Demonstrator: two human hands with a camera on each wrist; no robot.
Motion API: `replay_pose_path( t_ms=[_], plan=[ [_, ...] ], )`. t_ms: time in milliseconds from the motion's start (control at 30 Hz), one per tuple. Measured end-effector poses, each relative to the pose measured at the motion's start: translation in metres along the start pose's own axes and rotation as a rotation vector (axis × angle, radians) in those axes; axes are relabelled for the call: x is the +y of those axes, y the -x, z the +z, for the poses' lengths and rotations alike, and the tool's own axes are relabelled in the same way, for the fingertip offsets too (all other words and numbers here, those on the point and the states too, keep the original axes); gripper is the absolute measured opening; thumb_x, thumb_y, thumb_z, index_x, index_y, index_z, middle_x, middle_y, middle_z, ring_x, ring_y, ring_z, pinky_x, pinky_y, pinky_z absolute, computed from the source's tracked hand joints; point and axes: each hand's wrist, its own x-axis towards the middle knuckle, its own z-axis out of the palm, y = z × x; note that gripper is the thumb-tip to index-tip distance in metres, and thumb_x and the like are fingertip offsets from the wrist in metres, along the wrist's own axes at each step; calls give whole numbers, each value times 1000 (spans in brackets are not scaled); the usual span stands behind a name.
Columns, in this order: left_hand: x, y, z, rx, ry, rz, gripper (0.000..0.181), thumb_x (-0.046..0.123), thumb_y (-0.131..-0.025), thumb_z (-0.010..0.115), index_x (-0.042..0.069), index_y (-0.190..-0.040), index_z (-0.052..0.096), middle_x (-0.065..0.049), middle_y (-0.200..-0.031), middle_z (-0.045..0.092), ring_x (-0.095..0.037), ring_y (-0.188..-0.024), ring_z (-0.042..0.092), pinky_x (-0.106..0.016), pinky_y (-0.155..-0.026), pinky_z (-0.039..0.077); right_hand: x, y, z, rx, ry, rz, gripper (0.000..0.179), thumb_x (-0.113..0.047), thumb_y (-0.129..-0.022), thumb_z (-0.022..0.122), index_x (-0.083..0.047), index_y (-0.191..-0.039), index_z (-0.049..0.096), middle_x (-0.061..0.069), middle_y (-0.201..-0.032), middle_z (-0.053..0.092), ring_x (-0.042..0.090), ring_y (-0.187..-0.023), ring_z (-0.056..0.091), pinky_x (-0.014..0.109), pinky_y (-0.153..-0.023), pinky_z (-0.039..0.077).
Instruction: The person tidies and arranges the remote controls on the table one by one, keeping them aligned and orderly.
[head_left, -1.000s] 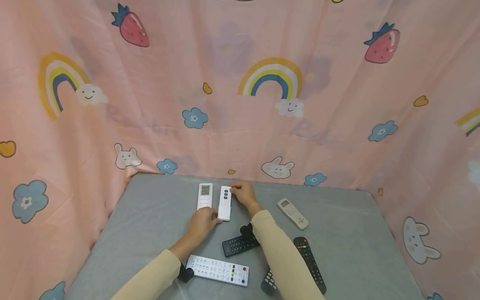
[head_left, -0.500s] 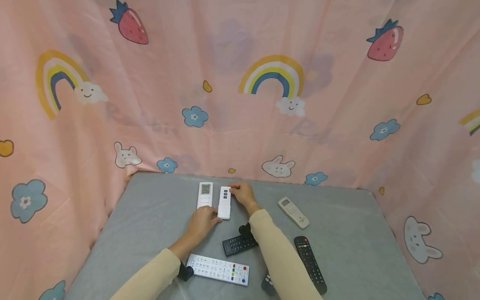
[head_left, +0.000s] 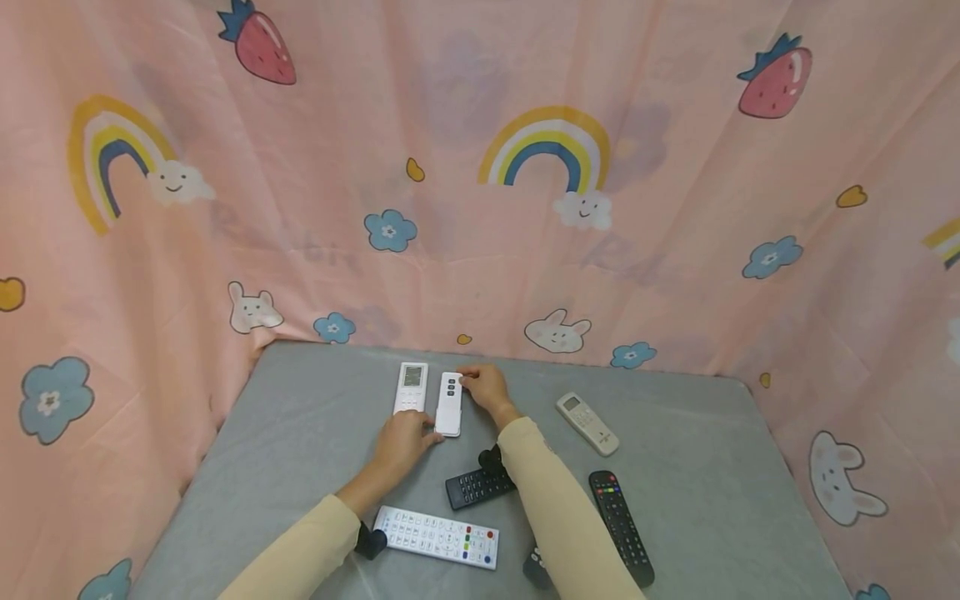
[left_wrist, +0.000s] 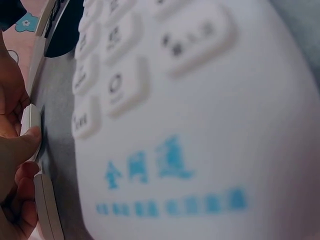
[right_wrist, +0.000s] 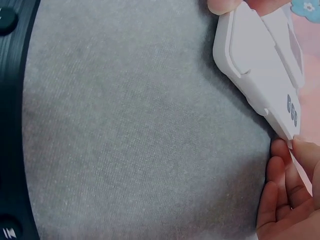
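At the far side of the table lies a slim white remote control (head_left: 448, 407) with a few dark buttons. My right hand (head_left: 486, 390) pinches its far end, thumb and fingers at the corner in the right wrist view. My left hand (head_left: 403, 440) holds the near end of the same remote, with the thumb at the bottom edge. Just left of it lies another white remote with a small screen (head_left: 411, 387), its lower part hidden behind the left hand. In the left wrist view, the left hand (left_wrist: 17, 170) shows with curled fingers beside a white edge.
Near my left wrist lies a large white remote with many buttons (head_left: 438, 536). A short black remote (head_left: 472, 490) and a dark remote (head_left: 536, 569) are partly under the right arm. To the right are a long black remote (head_left: 622, 527) and a beige remote (head_left: 588, 424).
The far end of the remote with the screen has shifted slightly right, narrowing the gap to the slim remote. Both hands stay almost still. The head view has tilted slightly down.
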Motion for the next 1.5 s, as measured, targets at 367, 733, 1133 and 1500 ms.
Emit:
replay_pose_path(
  t_ms=[367, 733, 1133, 1500],
  plan=[
    [0, 1, -4, 15, -30, -13, 29, 33, -68, 88, 9, -80, 76, -3, -73, 74, -12, -62, 63, -30, -60, 53, 0, 1, -1, -7, 19, -16, 22, -8, -94, 63, -2, -112, 73, 15, -108, 75, 21, -92, 66, 36, -85, 55],
    [-2, 1, -5, -19, -16, -58, 32, 36, -69, 87, 9, -79, 75, 0, -70, 72, -9, -60, 57, -30, -58, 50, 4, 0, 0, -30, 42, -36, 24, -8, -93, 64, -2, -115, 72, 14, -99, 75, 16, -81, 63, 26, -74, 50],
    [3, 2, -14, -8, 25, -20, 31, 35, -70, 87, 10, -85, 77, 0, -72, 73, -6, -58, 56, -26, -57, 50, 3, 4, -23, -87, 7, -34, 32, -11, -96, 62, -1, -126, 65, 10, -79, 65, 11, -67, 53, 19, -59, 39],
    [16, 8, -25, -75, 334, 196, 22, 20, -77, 84, 7, -94, 77, 8, -65, 61, 4, -57, 45, -14, -53, 40, 0, 24, -57, -136, -14, -191, 34, -10, -95, 65, -1, -128, 63, 16, -87, 72, 18, -73, 64, 21, -60, 44]
  ],
)
